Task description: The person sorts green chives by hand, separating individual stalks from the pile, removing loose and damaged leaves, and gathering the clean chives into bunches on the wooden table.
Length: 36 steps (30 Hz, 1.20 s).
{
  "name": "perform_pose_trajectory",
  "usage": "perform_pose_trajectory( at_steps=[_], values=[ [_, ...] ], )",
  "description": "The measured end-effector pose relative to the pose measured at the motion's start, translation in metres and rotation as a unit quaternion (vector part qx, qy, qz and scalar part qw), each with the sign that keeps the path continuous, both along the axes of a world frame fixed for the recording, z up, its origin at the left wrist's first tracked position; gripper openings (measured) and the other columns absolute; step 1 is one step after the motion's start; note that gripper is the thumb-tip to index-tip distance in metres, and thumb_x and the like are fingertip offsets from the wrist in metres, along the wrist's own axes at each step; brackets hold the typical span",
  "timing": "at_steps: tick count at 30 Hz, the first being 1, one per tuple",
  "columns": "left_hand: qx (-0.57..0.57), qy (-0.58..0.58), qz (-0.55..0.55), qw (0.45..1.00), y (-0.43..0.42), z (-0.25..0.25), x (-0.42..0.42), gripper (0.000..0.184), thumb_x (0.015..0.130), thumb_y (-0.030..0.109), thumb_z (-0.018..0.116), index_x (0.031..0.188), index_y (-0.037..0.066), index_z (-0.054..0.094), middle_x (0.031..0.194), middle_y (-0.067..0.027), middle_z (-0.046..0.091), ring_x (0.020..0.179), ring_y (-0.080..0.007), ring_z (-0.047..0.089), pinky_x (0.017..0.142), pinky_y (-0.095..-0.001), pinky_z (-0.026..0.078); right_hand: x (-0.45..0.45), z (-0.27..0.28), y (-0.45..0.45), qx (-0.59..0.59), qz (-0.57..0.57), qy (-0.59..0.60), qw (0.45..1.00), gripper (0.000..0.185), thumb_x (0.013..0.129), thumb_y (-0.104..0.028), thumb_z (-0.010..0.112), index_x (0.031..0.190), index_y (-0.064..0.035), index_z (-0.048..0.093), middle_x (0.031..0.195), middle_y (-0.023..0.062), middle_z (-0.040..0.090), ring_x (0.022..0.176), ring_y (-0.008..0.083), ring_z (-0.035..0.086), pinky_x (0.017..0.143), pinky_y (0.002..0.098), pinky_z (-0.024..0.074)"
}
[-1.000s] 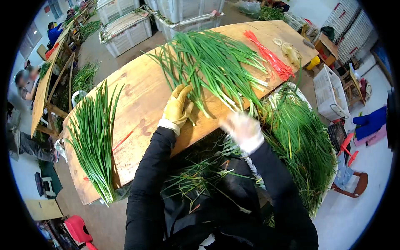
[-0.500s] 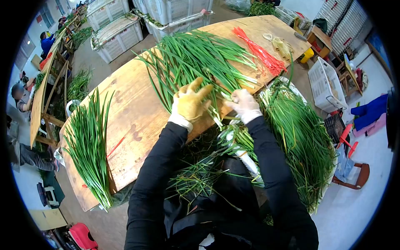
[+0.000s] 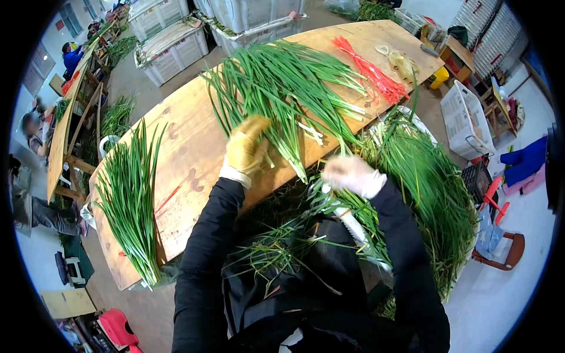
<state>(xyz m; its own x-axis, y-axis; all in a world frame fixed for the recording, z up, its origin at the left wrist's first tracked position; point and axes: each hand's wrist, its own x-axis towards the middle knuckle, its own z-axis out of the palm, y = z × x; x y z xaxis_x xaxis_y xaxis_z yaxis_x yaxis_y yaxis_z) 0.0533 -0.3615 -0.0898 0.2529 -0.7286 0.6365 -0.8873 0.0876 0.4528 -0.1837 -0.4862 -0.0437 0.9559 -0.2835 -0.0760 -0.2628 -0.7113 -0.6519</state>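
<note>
My left hand (image 3: 248, 145), in a yellow glove, is over the near edge of the spread green stalks (image 3: 282, 82) on the wooden table (image 3: 188, 129); it is blurred, and its grip is unclear. Just off the table's front edge is my right hand (image 3: 352, 175), in a pale glove, its fingers drawn together above loose leaves. What it holds, if anything, is too small to make out. A neat bundle of green stalks (image 3: 130, 203) lies at the table's left end. Red ties (image 3: 376, 73) lie beyond the spread stalks.
A large heap of greens (image 3: 426, 194) stands at my right. Leaf scraps (image 3: 279, 250) lie on my lap. Stacked white crates (image 3: 173, 53) are behind the table, and another white crate (image 3: 467, 120) is at the right. People sit at a long bench (image 3: 62, 147) on the left.
Both hands met at the stalk ends half a second ago and have now moved apart, my left hand leftward, my right hand down toward the table's edge. The view has shifted slightly.
</note>
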Motion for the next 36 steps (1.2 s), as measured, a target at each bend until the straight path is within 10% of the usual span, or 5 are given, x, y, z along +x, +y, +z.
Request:
perform_pose_trajectory(
  at_steps=[7, 16, 20, 26, 36],
  values=[
    [0.140, 0.225, 0.264, 0.927, 0.010, -0.002, 0.009, 0.074, 0.062, 0.009, 0.072, 0.124, 0.009, 0.031, 0.130, -0.0191, 0.024, 0.113, -0.0297, 0.039, 0.094, -0.0304, 0.036, 0.101, -0.024, -0.008, -0.059, -0.229, -0.041, 0.971, 0.040, 0.079, -0.028, 0.056, 0.107, -0.0008, 0.047, 0.097, 0.0188, 0.053, 0.088, 0.0293, 0.053, 0.077, 0.0367, 0.0428],
    [-0.013, 0.668, -0.024, 0.744, 0.088, 0.014, -0.005, 0.075, 0.071, -0.010, 0.053, 0.132, 0.002, 0.012, 0.100, -0.0170, 0.052, 0.082, -0.0188, 0.055, 0.073, -0.0278, 0.046, 0.088, -0.030, 0.037, 0.292, -0.020, -0.108, 0.950, 0.057, 0.070, -0.008, 0.061, 0.123, -0.0045, 0.040, 0.102, 0.0045, 0.050, 0.082, 0.0095, 0.046, 0.073, 0.0204, 0.0392],
    [-0.071, 0.723, -0.091, 0.681, 0.139, 0.012, -0.018, 0.067, 0.070, -0.012, 0.050, 0.128, 0.003, 0.021, 0.094, -0.0147, 0.056, 0.080, -0.0202, 0.057, 0.072, -0.0287, 0.046, 0.059, -0.015, 0.025, -0.329, -0.143, -0.141, 0.923, 0.049, 0.072, -0.016, 0.061, 0.118, -0.0068, 0.046, 0.101, 0.0116, 0.055, 0.091, 0.0187, 0.050, 0.077, 0.0301, 0.0411],
    [-0.066, 0.773, -0.079, 0.627, 0.155, 0.011, -0.048, 0.043, 0.071, -0.010, 0.049, 0.110, 0.005, 0.041, 0.090, -0.0113, 0.057, 0.078, -0.0198, 0.058, 0.072, -0.0294, 0.048, 0.061, 0.013, 0.118, 0.022, 0.004, 0.016, 1.000, 0.055, 0.081, -0.056, 0.039, 0.081, -0.0031, 0.056, 0.082, 0.0145, 0.059, 0.075, 0.0285, 0.058, 0.065, 0.0373, 0.0447],
    [-0.038, 0.779, -0.063, 0.623, 0.164, 0.003, -0.050, 0.027, 0.077, 0.003, 0.054, 0.103, 0.001, 0.048, 0.092, -0.0087, 0.058, 0.081, -0.0189, 0.057, 0.076, -0.0310, 0.047, 0.058, -0.037, 0.144, 0.149, -0.100, -0.204, 0.962, 0.021, 0.078, -0.017, 0.058, 0.094, -0.0046, 0.054, 0.068, 0.0064, 0.057, 0.059, 0.0148, 0.055, 0.055, 0.0266, 0.0441]
  ],
)
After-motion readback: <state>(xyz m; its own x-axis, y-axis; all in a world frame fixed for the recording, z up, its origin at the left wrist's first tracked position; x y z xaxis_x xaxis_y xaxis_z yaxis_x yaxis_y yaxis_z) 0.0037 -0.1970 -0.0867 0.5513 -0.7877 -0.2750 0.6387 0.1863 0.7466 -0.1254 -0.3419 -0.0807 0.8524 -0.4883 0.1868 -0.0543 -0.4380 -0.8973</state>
